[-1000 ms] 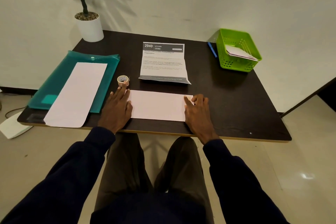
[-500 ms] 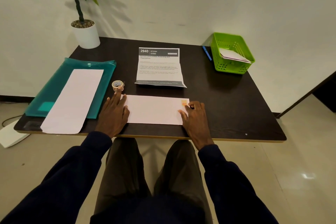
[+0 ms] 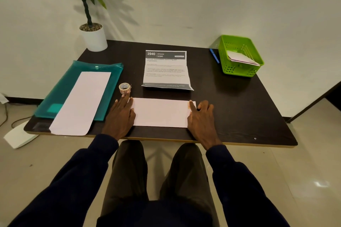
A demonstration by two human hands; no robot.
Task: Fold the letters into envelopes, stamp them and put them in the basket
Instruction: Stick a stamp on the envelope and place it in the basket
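A pale pink envelope lies flat near the table's front edge. My left hand rests flat on its left end, fingers spread. My right hand lies on its right end, the index finger pressing a small orange stamp at the top right corner. A printed letter with fold creases lies open behind the envelope. A small roll of stamps stands just beyond my left fingertips. The green basket at the back right holds envelopes.
A teal folder at the left carries another pale envelope that overhangs the front edge. A potted plant stands at the back left corner. A blue pen lies beside the basket. The dark table ends at my knees.
My right hand shifted slightly on the envelope's right end, uncovering the orange stamp, then the index finger came back onto it. The left hand stayed put. The camera tilted up a little.
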